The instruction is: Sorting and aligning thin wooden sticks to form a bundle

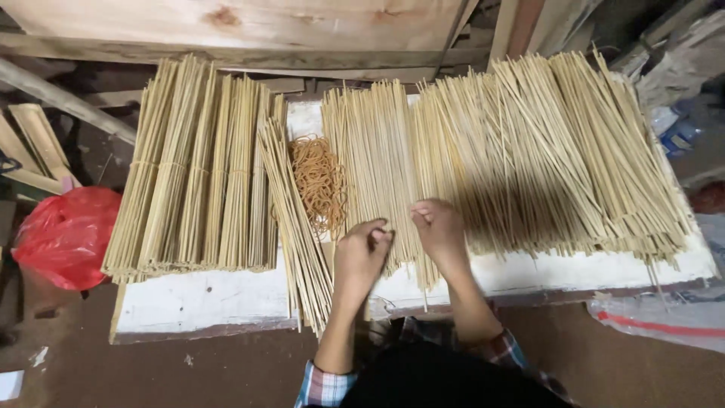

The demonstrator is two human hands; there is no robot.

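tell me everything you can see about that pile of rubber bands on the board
The pile of rubber bands is a loose tangled heap of thin orange-tan loops, looking like ordinary rubber. It lies flat on the white board, in the gap between a slanted bundle of sticks on its left and a spread of loose sticks on its right, and it seems to touch both. The left hand is just below and to the right of it, not touching it.

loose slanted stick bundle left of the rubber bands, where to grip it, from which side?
Probably the near end of the slanted stick bundle, from the board's front edge. That end overhangs the edge, so fingers could wrap under it. Farther up it lies flat between the tied bundles and rubber bands.
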